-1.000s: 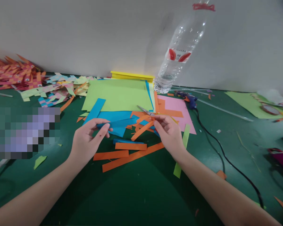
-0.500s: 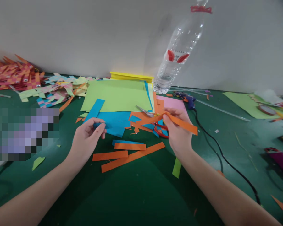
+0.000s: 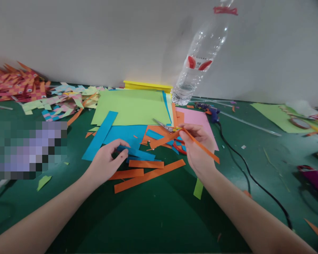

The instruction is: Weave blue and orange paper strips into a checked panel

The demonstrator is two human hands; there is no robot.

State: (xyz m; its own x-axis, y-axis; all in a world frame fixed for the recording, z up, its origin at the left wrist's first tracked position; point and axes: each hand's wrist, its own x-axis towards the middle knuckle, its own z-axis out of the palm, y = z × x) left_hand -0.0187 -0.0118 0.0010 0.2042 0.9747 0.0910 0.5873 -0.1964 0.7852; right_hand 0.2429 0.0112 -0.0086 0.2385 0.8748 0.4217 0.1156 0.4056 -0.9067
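Observation:
My left hand (image 3: 110, 158) is closed on a blue paper strip (image 3: 140, 153), whose free end points right over the strips on the table. In my right hand (image 3: 198, 144) an orange paper strip (image 3: 204, 147) is pinched between thumb and fingers, bent at the pinch with both ends sticking out. Several orange strips (image 3: 151, 178) lie just below my left hand. Another blue strip (image 3: 100, 135) rests slantwise beside it. Scissors (image 3: 163, 125) with red and yellow handles lie among scraps behind my right hand, their handles partly hidden.
Behind the hands lies a stack of green sheets (image 3: 129, 106). A plastic bottle (image 3: 198, 63) stands at the wall, near a glue gun (image 3: 213, 112) with a black cord (image 3: 243, 162). Woven paper pieces (image 3: 66, 98) are heaped at left. A pink sheet (image 3: 201, 120) lies at right.
My left hand has moved right and slightly down with its blue strip, now over the orange strips. The orange strip in my right hand has turned and tilts more steeply.

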